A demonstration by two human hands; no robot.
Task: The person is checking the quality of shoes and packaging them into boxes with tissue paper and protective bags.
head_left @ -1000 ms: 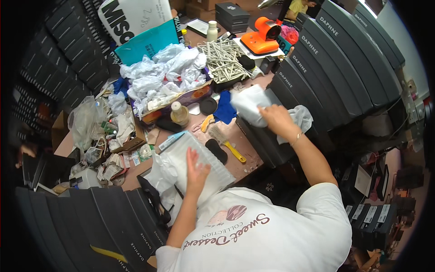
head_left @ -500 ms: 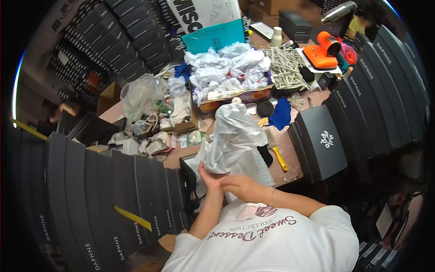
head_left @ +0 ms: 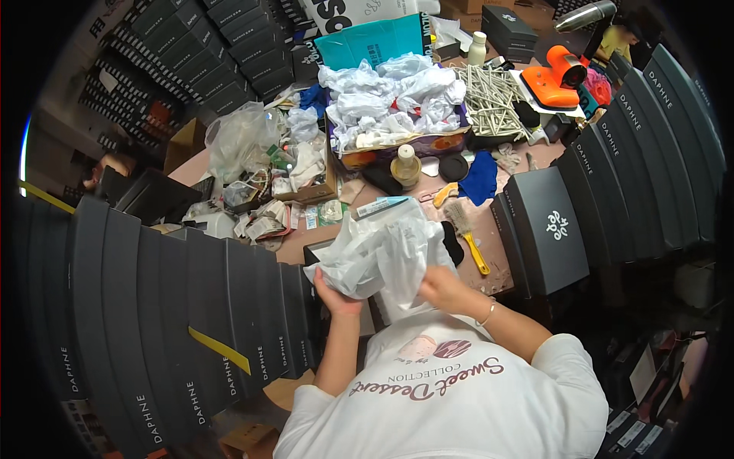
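The left hand [head_left: 336,298] clasps a white plastic bag [head_left: 365,258] at its left side; the right hand [head_left: 449,291] pinches its right edge. A yellow-handled brush [head_left: 468,236] lies right of it.

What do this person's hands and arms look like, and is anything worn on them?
The left hand and right hand wear no gloves. A thin, pale bracelet circles the right wrist. The short sleeves are white.
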